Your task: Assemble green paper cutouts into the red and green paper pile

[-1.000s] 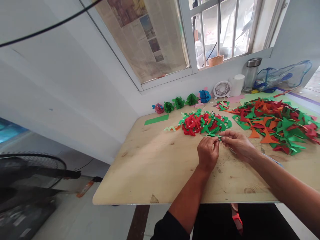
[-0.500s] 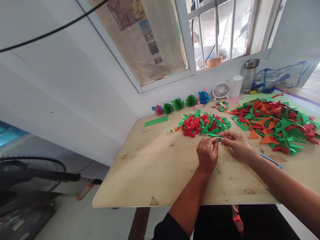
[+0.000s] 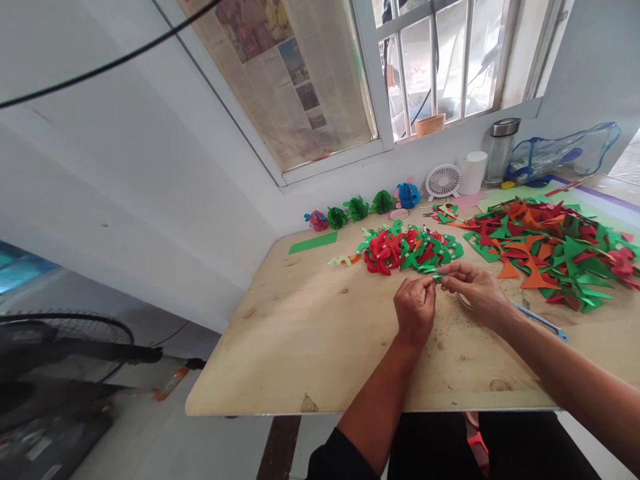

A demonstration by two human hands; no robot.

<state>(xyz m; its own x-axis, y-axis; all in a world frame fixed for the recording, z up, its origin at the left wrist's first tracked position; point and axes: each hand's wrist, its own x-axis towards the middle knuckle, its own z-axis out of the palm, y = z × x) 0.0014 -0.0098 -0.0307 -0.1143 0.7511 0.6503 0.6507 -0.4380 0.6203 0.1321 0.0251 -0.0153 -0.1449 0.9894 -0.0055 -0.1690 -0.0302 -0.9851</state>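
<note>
A small green paper piece [image 3: 437, 277] is pinched between the fingertips of my left hand [image 3: 416, 307] and my right hand [image 3: 473, 288], which nearly touch over the wooden table [image 3: 300, 320]. Just beyond them lies a pile of cut red and green paper shapes [image 3: 387, 250]. To the right is a larger heap of red, orange and green paper scraps [image 3: 545, 247]. A light-blue handled tool [image 3: 543, 320], partly hidden by my right forearm, rests on the table.
Along the wall stand honeycomb paper figures [image 3: 357, 209], a small white fan [image 3: 443, 181], a white cylinder [image 3: 473, 172] and a glass bottle [image 3: 499, 153]. A green paper strip [image 3: 313, 243] lies at the back left, a clear bag [image 3: 560, 157] at the back right.
The green paper at my fingertips shows less of itself beyond them than before. Both hands stay in nearly the same place.
</note>
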